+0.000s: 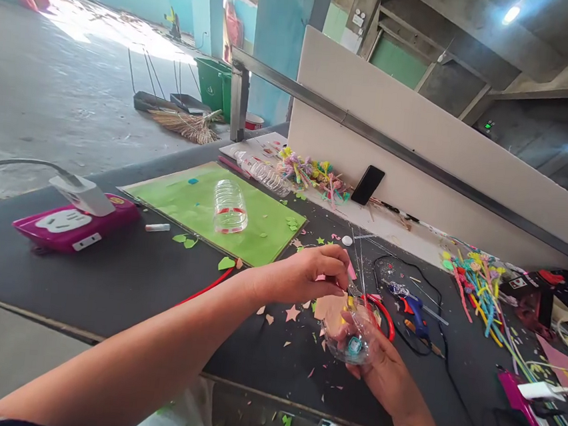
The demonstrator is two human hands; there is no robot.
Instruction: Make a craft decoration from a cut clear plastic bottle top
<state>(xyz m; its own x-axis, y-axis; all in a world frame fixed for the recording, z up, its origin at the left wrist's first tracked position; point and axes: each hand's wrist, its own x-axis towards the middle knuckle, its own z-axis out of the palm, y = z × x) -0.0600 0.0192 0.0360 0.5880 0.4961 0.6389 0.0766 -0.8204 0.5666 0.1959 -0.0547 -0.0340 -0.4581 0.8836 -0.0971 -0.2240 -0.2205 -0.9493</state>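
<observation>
In my right hand is a clear plastic bottle piece, held tilted above the dark table. A small teal shape shows on or inside the plastic, and something yellow is near its upper edge. My left hand is closed in a pinch just above that upper edge; what its fingertips hold is hidden. Thin wires or sticks rise beside the fingertips. A blue glue gun lies to the right of my hands. Under them are pink paper scraps, including a star.
On a green sheet stands a cut clear bottle; another bottle lies behind. Magenta power strips sit at both sides. A phone leans on the white panel. Colourful fuzzy stems and black cable lie right.
</observation>
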